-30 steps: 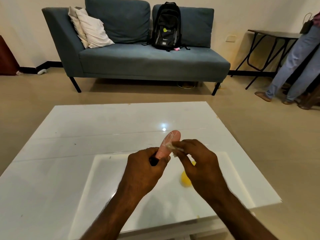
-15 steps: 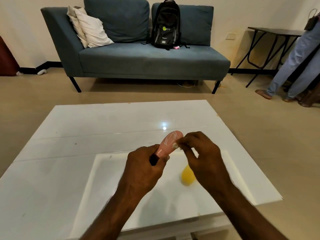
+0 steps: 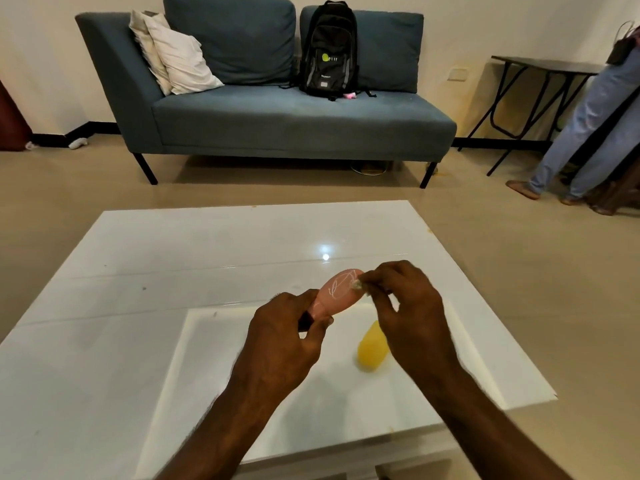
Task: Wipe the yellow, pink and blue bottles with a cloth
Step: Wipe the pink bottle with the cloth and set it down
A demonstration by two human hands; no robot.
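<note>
My left hand grips the pink bottle by its black-capped neck and holds it tilted above the white table, base pointing away from me. White scribbled lines mark its side. My right hand pinches a small pale cloth against the bottle's far end. The yellow bottle lies on the table under my right hand, partly hidden by it. No blue bottle shows in the head view.
A blue sofa with white pillows and a black backpack stands beyond the table. At the right is a black folding table, with a person's legs in jeans next to it.
My right hand with the cloth has slid up the pink bottle from its middle toward its far end. The left hand keeps its grip.
</note>
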